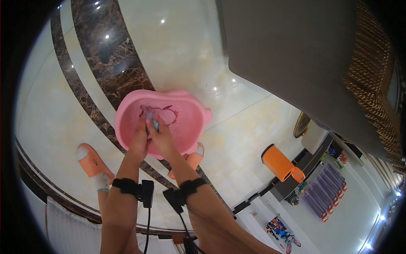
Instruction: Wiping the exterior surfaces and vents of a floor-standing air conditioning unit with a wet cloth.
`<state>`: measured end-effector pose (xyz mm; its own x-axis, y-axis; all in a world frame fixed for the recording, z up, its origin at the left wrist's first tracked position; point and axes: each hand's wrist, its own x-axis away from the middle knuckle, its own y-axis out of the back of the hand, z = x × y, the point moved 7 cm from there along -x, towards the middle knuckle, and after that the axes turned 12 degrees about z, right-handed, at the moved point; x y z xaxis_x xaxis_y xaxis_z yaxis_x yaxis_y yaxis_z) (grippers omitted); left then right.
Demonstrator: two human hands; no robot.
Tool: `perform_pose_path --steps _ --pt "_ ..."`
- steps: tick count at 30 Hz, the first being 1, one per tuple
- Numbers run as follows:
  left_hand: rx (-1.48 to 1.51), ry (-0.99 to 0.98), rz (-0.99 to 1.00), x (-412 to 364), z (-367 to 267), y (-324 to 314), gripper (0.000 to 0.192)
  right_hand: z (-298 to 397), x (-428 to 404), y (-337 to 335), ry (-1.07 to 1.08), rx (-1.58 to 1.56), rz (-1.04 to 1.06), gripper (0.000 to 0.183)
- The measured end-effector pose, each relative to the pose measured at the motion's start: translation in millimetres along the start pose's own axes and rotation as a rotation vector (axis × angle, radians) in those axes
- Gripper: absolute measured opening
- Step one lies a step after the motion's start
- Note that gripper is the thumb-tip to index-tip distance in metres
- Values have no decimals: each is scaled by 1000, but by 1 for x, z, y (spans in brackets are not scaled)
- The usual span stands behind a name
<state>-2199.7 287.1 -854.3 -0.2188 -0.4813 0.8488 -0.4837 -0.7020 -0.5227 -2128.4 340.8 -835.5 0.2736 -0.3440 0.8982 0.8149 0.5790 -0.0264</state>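
A pink plastic basin (190, 111) stands on the tiled floor before me, with a darker pattern and what looks like water inside. Both my hands are over the basin, close together. Between them is a small light-blue item (155, 124), perhaps a cloth; its exact kind cannot be told. My left hand (139, 136) grips it from the left side. From the right, my right hand (161, 135) closes on the same item, thumb on top. Black straps with small devices and cables are on both forearms.
My feet in orange slippers (92, 160) flank the basin's near side. A large grey-brown covered surface with gold fringe (371, 79) fills the upper right. An orange bin (277, 162) with its lid hanging open stands at right. Dark marble bands (111, 54) cross the glossy floor.
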Motion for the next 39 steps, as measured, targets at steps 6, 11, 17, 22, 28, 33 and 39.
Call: perform_pose_path --steps 6,11,17,22,28,33,39 --pt "-189 -165 17 38 -42 1 19 14 38 -14 288 191 100 31" --pt "-256 -127 23 37 -44 -11 21 14 81 103 212 200 -409 26" --pt "-540 40 -187 39 -42 -20 34 -5 78 125 136 -97 -429 25" --pt "-558 -14 -239 34 -32 -24 44 26 74 71 313 96 -112 43" --pt "-475 -69 -256 42 -37 -22 42 15 97 104 96 447 -727 61" --pt "-552 -118 -277 47 -39 -15 34 -31 45 122 -31 -287 -201 41" --pt "-420 -61 -53 70 -48 -23 24 -14 54 112 18 -355 14 36"
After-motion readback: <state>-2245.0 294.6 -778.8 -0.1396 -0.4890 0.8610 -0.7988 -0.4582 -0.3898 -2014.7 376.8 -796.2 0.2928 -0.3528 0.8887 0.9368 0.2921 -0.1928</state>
